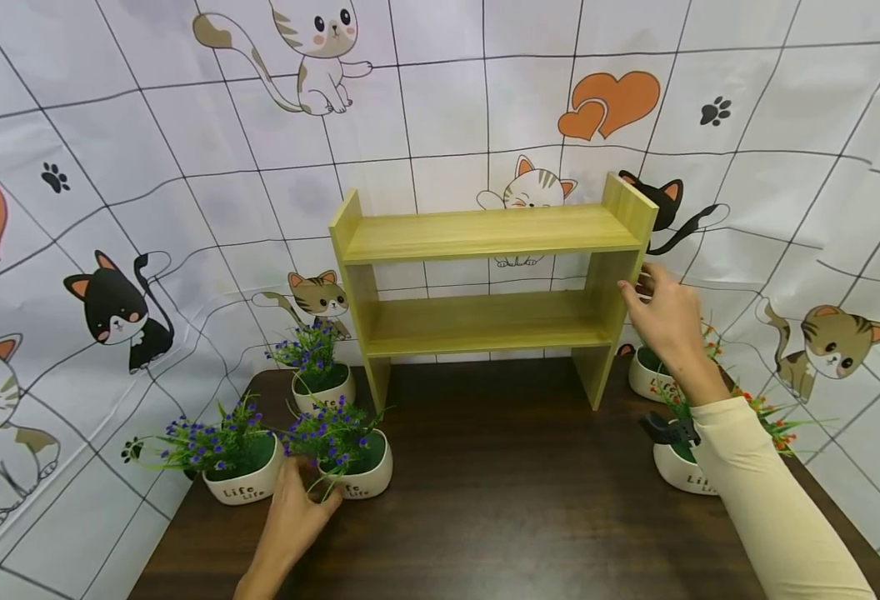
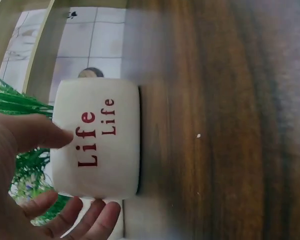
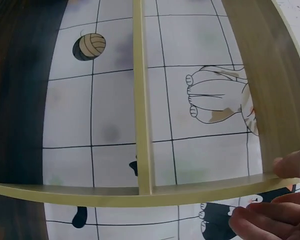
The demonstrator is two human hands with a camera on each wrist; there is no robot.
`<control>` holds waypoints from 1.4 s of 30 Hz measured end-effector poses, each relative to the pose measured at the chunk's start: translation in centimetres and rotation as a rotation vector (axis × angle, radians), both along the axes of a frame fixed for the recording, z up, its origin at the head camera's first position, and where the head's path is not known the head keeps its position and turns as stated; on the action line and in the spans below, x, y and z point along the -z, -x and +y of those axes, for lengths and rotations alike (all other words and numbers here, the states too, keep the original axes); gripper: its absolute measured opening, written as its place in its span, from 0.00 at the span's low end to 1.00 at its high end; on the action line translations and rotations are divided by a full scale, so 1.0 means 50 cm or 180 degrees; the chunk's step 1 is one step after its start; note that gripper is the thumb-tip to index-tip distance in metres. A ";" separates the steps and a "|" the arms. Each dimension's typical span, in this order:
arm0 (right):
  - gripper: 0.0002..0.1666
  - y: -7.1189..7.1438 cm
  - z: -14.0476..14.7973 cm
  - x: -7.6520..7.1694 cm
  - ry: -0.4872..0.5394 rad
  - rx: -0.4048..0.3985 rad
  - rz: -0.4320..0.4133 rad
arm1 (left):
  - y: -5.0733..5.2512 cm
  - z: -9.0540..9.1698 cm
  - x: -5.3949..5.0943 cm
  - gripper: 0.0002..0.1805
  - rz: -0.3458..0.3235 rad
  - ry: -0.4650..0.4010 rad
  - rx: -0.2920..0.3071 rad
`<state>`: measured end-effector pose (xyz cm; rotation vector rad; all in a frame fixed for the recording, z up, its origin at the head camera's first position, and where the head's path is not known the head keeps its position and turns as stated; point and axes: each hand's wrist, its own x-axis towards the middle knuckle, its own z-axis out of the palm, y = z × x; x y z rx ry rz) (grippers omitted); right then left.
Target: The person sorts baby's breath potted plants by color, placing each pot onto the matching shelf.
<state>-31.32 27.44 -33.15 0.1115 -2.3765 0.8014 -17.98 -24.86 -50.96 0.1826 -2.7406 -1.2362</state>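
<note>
My left hand [image 1: 297,508] is at the near left pot of purple flowers [image 1: 365,475], a white oval pot lettered "Life". In the left wrist view its thumb [image 2: 45,132] lies on the pot's front, and the other fingers curl at the pot's side. My right hand [image 1: 665,317] holds the right side panel of a two-tier wooden shelf [image 1: 485,333], just below the top board. The right wrist view has the thumb [image 3: 290,165] on the panel's inner side and the fingers outside. The shelf stands upright on the dark table [image 1: 485,483].
Two more purple-flowered pots stand at the left, one beside my left hand [image 1: 241,487] and one behind [image 1: 323,392]. At the right, two pots with orange-red flowers, one at the back [image 1: 646,379] and one nearer [image 1: 683,475], are partly hidden by my right arm. Cat-patterned wall covering [image 1: 447,108] surrounds the table.
</note>
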 end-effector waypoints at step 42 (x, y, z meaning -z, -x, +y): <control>0.17 0.018 -0.011 0.024 -0.0184 0.0062 0.0361 | 0.068 -0.012 0.039 0.60 -0.0346 -0.0713 0.0455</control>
